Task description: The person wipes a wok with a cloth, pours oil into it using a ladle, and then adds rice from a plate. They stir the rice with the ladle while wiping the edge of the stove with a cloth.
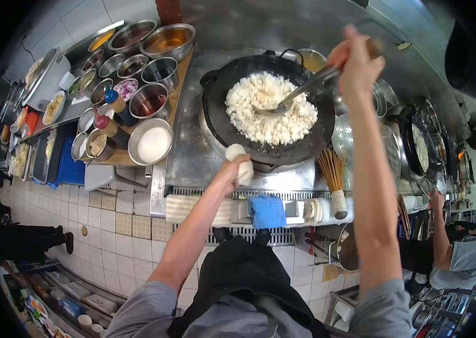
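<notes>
A black wok [216, 104] stands on the stove in front of me, with a mound of white, crumbly food [274, 127] in it. In my right hand [357, 65], raised over the wok's right side, is the handle of a metal ladle [310, 84]. The ladle's bowl rests in the food, and the hand is slightly blurred. My left hand [228, 172] is closed around a folded white cloth [242, 164] at the wok's near left rim. The cloth hides whatever part of the rim or handle lies under it.
Several metal bowls of sauces and seasonings, among them a bowl of white granules [154, 143], stand at left. A bamboo wok brush [331, 174] and a perforated strainer [346, 132] lie at right. A blue cloth [266, 211] hangs on the front rail. Another person [463, 256] works at right.
</notes>
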A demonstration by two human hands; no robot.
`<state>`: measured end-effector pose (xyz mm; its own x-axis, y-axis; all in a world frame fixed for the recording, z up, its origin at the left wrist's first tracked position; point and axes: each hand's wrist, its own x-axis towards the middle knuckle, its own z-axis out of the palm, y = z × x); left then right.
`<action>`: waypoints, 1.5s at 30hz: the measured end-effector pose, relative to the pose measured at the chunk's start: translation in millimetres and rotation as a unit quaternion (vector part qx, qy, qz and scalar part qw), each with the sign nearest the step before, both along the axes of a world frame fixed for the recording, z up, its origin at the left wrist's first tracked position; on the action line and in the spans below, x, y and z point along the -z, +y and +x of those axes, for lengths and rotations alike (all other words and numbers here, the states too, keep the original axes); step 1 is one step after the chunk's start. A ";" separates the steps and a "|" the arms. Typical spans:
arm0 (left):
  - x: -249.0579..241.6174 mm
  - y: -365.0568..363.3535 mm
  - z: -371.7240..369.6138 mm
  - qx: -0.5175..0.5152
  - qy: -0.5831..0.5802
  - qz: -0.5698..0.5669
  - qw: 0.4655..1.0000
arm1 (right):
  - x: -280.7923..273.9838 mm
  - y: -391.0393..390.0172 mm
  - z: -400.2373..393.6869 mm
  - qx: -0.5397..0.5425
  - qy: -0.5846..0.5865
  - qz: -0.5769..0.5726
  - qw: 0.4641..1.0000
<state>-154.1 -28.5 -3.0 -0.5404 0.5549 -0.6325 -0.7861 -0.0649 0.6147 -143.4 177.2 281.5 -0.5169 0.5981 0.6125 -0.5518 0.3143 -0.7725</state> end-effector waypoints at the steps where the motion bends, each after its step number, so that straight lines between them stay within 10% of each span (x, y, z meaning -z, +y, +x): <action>1: -1.1 -18.6 5.9 -0.006 0.038 0.011 0.999 | -19.1 8.9 5.2 0.046 0.013 -0.029 0.998; 5: -25.7 -98.9 40.0 -0.110 0.057 -0.034 0.992 | -48.9 32.1 58.4 -0.033 0.061 -0.031 0.997; 8: -12.8 -144.0 63.6 -0.124 0.065 -0.072 0.988 | 31.6 33.7 14.9 0.040 0.079 -0.081 0.993; 15: -13.8 -201.9 136.0 -0.129 0.162 -0.169 0.964 | -64.0 102.1 49.3 -0.020 0.056 -0.071 0.996; 17: -10.8 -206.8 146.9 -0.124 0.165 -0.184 0.961 | -52.6 103.0 47.1 -0.102 0.058 -0.060 0.991; 20: -3.2 -206.7 164.4 -0.129 0.135 -0.196 0.963 | 32.0 73.8 6.6 0.050 0.103 -0.094 0.989; 25: -7.0 -199.8 177.6 -0.110 0.126 -0.183 0.969 | -26.1 82.5 34.6 -0.062 0.069 -0.187 0.978; 31: 4.4 -194.9 185.6 -0.123 0.091 -0.175 0.972 | 42.3 14.0 6.9 0.023 0.132 -0.096 0.986; 36: 7.1 -192.2 190.0 -0.134 0.106 -0.174 0.970 | -31.0 -19.8 38.8 -0.175 0.067 0.055 0.981; 38: 6.7 -194.3 192.2 -0.139 0.101 -0.182 0.968 | 19.2 -26.4 31.0 -0.252 -0.048 0.177 0.950; 45: -0.3 -200.8 210.4 -0.168 0.091 -0.183 0.964 | -32.1 -41.8 9.2 -0.273 0.032 0.034 0.961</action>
<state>56.3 -229.3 -2.7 -0.7710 0.0861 -0.6310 -0.6359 -0.0501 0.7702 -134.2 135.4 313.7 -0.7021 0.2055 0.6818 -0.6947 0.0131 -0.7192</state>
